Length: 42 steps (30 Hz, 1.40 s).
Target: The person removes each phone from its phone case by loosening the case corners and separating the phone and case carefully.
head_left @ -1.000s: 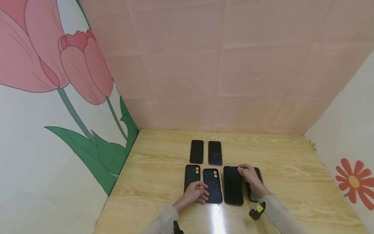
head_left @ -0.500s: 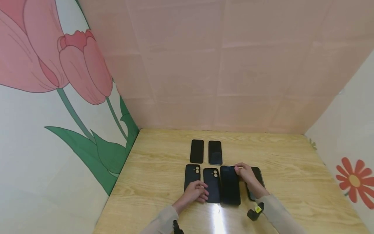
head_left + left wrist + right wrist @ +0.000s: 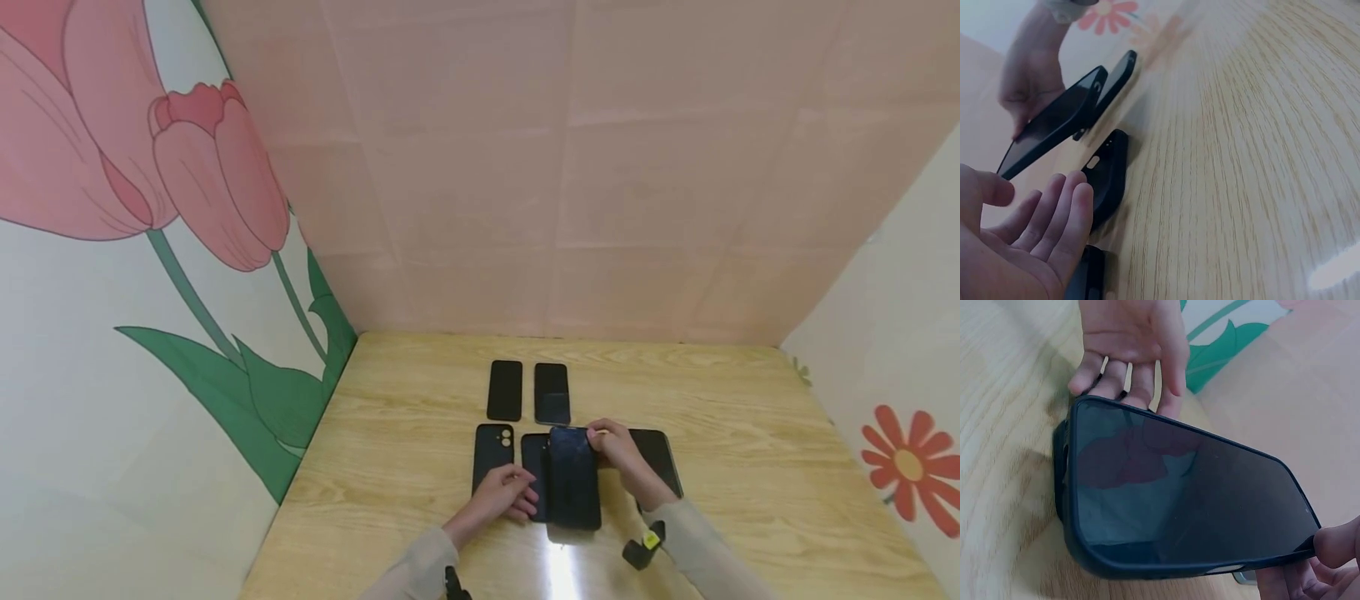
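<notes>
My right hand [image 3: 615, 446] pinches the upper right corner of a smartphone in a black case [image 3: 576, 483], thumb on the screen side and fingers underneath. The phone is lifted and tilted, its glossy screen [image 3: 1191, 494] reflecting the wall in the right wrist view. Beneath it, a black phone case [image 3: 532, 471] lies on the table, partly covered. My left hand [image 3: 506, 493] is beside that case, palm turned up and fingers loosely bent around nothing, as the left wrist view shows. Another black case [image 3: 492, 450] with camera holes lies partly behind the left hand.
Two bare black phones [image 3: 506, 390] [image 3: 552, 393] lie side by side farther back. Another dark phone [image 3: 658, 457] lies to the right, partly hidden by the right forearm. A pink wall sheet [image 3: 480, 208] rises from the back edge of the wooden table [image 3: 405, 400].
My right hand has carried the cased phone leftward from beside the right-hand phone to partly over the second case. More of the right-hand phone is uncovered. The left hand has hardly moved.
</notes>
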Tool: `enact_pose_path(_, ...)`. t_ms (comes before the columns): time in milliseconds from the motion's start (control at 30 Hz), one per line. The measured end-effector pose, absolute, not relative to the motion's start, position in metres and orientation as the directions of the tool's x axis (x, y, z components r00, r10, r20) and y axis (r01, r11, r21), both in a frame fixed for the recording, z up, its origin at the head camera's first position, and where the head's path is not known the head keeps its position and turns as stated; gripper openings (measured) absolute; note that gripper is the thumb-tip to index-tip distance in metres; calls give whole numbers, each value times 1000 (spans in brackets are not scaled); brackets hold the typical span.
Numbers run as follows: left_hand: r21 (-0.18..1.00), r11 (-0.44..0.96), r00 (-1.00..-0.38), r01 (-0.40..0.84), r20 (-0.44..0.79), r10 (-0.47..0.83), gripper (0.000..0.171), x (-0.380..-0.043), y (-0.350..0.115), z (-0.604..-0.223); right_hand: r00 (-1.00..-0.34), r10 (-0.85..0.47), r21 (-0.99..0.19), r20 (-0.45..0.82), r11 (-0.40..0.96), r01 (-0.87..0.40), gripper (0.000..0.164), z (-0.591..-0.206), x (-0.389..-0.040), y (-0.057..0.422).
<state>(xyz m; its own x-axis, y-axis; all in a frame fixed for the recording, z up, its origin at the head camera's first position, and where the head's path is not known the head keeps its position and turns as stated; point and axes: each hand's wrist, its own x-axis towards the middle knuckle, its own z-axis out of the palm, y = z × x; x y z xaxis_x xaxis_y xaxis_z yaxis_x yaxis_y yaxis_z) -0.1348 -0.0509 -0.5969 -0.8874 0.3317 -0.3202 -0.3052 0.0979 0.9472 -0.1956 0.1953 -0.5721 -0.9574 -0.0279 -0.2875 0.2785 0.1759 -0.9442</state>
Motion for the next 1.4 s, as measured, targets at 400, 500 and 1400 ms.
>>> enact_pose_path(400,947,107,-867,-303,-321,381,52,-135,-43,-595,-958,-26,-948,-284,156,277,22,-577,-196,171)
enact_pose_path(500,946,131,-876,-297,-325,358,50,-136,-42,-595,-961,-30,-952,-276,148,269,20,-578,-196,167)
enact_pose_path(1400,973,121,-917,-194,-224,329,30,-134,-39,-591,-960,-103,-963,-260,95,250,34,-579,-197,154)
